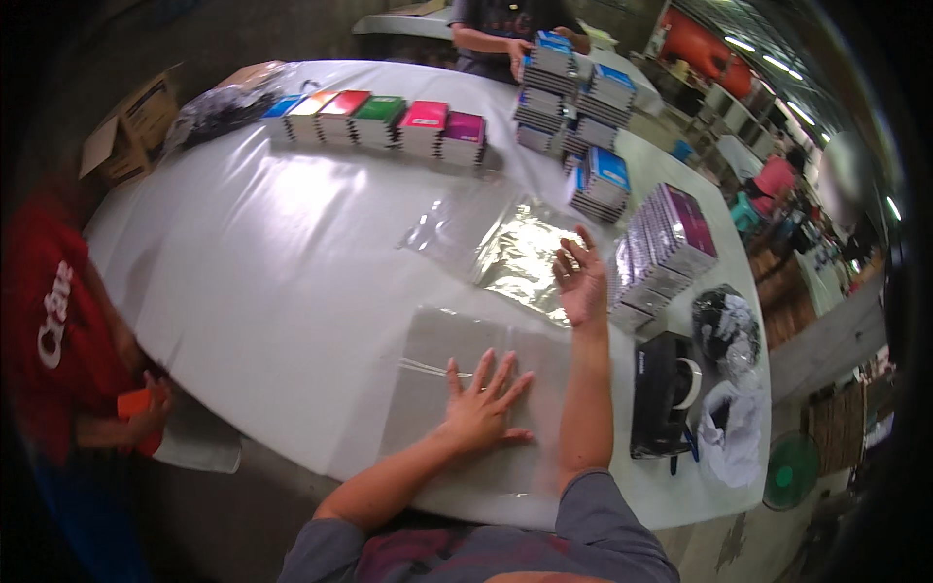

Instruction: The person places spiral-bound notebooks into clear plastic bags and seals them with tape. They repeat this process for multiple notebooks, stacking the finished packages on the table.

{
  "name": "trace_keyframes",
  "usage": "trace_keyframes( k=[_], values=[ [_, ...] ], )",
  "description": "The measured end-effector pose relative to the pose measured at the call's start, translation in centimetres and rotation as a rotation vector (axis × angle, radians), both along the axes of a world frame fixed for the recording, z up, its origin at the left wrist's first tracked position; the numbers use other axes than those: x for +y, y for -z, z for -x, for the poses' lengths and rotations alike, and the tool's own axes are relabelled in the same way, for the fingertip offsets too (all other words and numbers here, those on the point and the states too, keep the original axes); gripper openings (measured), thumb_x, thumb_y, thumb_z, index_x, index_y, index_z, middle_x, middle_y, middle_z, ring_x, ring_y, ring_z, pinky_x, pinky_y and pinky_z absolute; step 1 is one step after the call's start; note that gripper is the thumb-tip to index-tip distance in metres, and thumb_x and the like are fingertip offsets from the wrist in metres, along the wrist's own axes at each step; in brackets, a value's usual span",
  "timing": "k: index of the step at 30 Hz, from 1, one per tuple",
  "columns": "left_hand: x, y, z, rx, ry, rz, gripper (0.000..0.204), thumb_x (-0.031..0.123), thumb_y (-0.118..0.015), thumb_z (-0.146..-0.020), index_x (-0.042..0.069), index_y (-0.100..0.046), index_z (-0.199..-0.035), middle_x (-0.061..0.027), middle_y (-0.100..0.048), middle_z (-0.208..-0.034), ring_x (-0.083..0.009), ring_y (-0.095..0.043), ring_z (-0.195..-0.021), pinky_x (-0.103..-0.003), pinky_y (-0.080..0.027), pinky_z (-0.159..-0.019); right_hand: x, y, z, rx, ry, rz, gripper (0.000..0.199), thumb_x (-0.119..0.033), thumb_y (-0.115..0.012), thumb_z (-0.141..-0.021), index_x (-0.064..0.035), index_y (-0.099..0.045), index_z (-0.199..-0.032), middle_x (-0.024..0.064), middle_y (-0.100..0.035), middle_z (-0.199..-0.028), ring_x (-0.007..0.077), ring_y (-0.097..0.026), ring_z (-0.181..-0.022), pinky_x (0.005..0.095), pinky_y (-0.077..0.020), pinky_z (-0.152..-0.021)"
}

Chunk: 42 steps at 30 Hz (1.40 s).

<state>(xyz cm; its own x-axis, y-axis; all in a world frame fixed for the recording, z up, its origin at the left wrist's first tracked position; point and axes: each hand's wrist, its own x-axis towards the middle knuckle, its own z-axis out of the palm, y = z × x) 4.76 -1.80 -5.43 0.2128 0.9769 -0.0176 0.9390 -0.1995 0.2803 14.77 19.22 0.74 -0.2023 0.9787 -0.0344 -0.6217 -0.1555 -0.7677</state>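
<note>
My left hand (pixel 484 406) lies flat with its fingers spread on a pile of clear plastic sheets or bags (pixel 437 340) in front of me. My right hand (pixel 581 280) is lifted a little farther out, its fingers apart and loosely bent, with nothing visible in it. Just beyond and to its left is a shiny clear plastic bag (pixel 525 248), spread on the white-covered table (pixel 253 321). Whether the right fingertips touch that bag cannot be made out. A long row of purple-covered spiral notebooks (pixel 666 248) stands right of this hand.
Notebook piles in several colours (pixel 379 121) line the far edge. A person (pixel 501 39) handles blue-topped stacks (pixel 554 92) there. Another in a red shirt (pixel 58 321) stands left. A black box (pixel 661 398) with a tape roll (pixel 688 384) and plastic bundles (pixel 729 428) sit right.
</note>
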Motion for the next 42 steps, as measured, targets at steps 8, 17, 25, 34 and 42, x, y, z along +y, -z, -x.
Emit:
trace_keyframes(
  k=[8,17,25,34,42],
  values=[
    [0.1,0.3,-0.4,0.023,0.008,0.023,0.090,0.079,-0.039,-0.072,0.030,-0.019,-0.146,-0.0067,-0.008,-0.154,-0.0326,-0.004,-0.141,-0.075,-0.004,-0.096,11.0,3.4,-1.5,0.246,0.188,0.319,0.081,-0.031,-0.068,-0.073,-0.0090,-0.023,-0.136,0.0118,-0.042,-0.107,0.0225,-0.049,-0.096,0.0426,-0.0402,-0.087],
    [0.1,0.1,-0.3,0.039,0.015,0.082,0.089,0.079,-0.034,-0.075,0.030,-0.014,-0.146,-0.0059,-0.006,-0.154,-0.0314,-0.001,-0.141,-0.075,-0.003,-0.096,21.4,4.8,-3.4,0.152,0.441,0.403,0.069,-0.041,-0.065,-0.066,-0.0119,-0.040,-0.123,0.0106,-0.035,-0.123,0.0200,-0.034,-0.114,0.0428,-0.0297,-0.097],
    [0.3,-0.3,-0.2,0.019,0.017,0.164,0.090,0.078,-0.035,-0.075,0.030,-0.010,-0.147,-0.0052,-0.002,-0.154,-0.0309,0.003,-0.141,-0.075,0.000,-0.096,26.4,4.8,-3.7,0.000,0.412,0.463,0.079,-0.056,-0.068,-0.062,-0.0182,-0.041,-0.127,0.0088,-0.037,-0.127,0.0238,-0.034,-0.112,0.0454,-0.0327,-0.093],
    [0.1,-0.1,-0.3,-0.003,0.011,0.175,0.094,0.078,-0.040,-0.072,0.030,-0.010,-0.147,-0.0052,-0.002,-0.155,-0.0306,0.003,-0.142,-0.074,0.005,-0.095,31.9,3.7,-4.6,-0.141,0.389,0.716,0.074,-0.059,-0.075,-0.054,-0.0214,-0.047,-0.112,0.0044,-0.047,-0.115,0.0243,-0.040,-0.101,0.0456,-0.0341,-0.079],
    [0.1,-0.5,0.1,-0.076,0.018,0.178,0.097,0.074,-0.048,-0.070,0.027,-0.012,-0.147,-0.0069,-0.003,-0.154,-0.0317,0.005,-0.141,-0.075,0.004,-0.095,34.8,5.3,-6.4,-0.195,0.475,0.659,0.077,-0.044,-0.083,-0.041,-0.0219,-0.055,-0.109,0.0124,-0.039,-0.124,0.0264,-0.041,-0.109,0.0378,-0.0460,-0.074]
  ],
)
